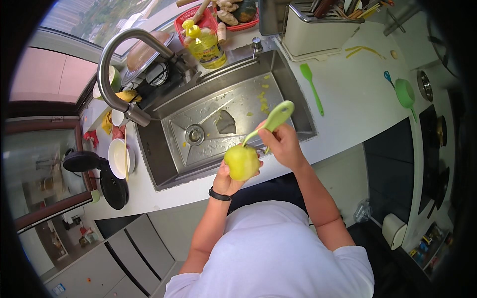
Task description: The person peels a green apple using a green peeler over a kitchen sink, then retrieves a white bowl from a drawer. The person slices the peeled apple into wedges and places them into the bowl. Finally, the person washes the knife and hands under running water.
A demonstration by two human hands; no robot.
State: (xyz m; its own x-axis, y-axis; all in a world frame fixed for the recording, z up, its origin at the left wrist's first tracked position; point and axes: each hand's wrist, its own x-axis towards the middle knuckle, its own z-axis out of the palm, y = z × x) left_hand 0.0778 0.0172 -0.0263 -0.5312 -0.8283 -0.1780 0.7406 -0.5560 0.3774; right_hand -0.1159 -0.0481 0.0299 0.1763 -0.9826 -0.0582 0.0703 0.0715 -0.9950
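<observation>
The left hand [226, 180] cups a wet, peeled yellow fruit [242, 162]; the right hand [284, 144] grips a green peeler [271, 120] against it. A slip could nick the left fingers or drop the fruit into the sink [164, 164] beyond the hands.

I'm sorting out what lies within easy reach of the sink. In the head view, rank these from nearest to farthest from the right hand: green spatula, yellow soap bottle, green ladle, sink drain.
From the right hand, which holds a green peeler:
1. Green spatula, on the counter just right of the sink.
2. Sink drain, in the basin to the left.
3. Yellow soap bottle, behind the sink by the faucet; green ladle, far right on the counter. These two are too close to call.
</observation>
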